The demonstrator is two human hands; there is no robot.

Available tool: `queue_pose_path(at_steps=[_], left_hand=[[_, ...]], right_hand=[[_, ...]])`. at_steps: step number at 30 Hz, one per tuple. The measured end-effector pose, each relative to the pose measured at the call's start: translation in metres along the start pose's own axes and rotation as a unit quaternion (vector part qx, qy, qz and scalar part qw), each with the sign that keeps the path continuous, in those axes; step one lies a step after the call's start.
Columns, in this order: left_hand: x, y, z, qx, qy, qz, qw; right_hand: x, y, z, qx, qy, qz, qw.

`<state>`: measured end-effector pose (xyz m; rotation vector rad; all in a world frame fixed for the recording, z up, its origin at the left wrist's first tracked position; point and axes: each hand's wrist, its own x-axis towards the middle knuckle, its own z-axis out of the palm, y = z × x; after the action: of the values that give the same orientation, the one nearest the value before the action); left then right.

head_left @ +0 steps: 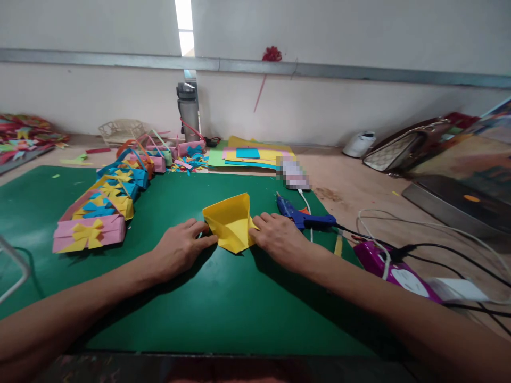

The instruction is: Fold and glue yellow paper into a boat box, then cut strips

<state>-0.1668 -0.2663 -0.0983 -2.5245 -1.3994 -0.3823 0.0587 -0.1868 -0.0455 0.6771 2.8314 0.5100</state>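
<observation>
Head view: got a folded yellow paper piece (235, 229) standing open around the middle of a green mat (207, 314); pinching its left edge between thumb and fingers of the left hand (181, 247); pinching its right edge with the right hand (281, 240), so 2 hands on it at once; just beside the right hand, see a blue glue gun (307, 218) lying flat; farther right, a purple power strip (399, 270); over left, a row of paper baskets, with a pink basket (114, 230) nearest; toward the wall, a grey bottle (190, 118) plus stacked coloured paper (255, 154).
</observation>
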Motion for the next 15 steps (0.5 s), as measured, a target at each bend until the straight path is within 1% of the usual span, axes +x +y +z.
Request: queue_pose_path(at_steps=[3,5,7,8,9,11,12,15], left_hand=[[0.004,0.005,-0.001,-0.011,-0.024,-0.017,1.0],[0.006,0.008,-0.002,-0.024,-0.029,-0.023,0.999],[0.009,0.01,-0.001,-0.04,-0.03,-0.025,0.998],[0.01,0.012,-0.001,-0.047,-0.031,-0.025,0.998],[0.01,0.013,-0.001,-0.054,-0.031,-0.024,0.998],[0.012,0.016,0.0,-0.065,-0.026,-0.02,0.997],[0.013,0.017,0.0,-0.071,-0.024,-0.018,0.997],[0.013,0.018,0.0,-0.085,-0.022,-0.014,0.996]], right_hand=[[-0.002,0.002,0.0,-0.005,0.014,0.071,0.997],[-0.008,-0.002,-0.004,0.018,0.056,0.115,0.992],[-0.015,-0.008,-0.012,0.095,0.105,0.13,0.981],[-0.017,-0.012,-0.016,0.16,0.118,0.129,0.972],[-0.018,-0.016,-0.02,0.238,0.115,0.121,0.957],[-0.016,-0.021,-0.025,0.378,0.075,0.105,0.917],[-0.013,-0.022,-0.026,0.43,0.046,0.104,0.896],[0.0,-0.019,-0.02,0.51,-0.043,0.143,0.847]])
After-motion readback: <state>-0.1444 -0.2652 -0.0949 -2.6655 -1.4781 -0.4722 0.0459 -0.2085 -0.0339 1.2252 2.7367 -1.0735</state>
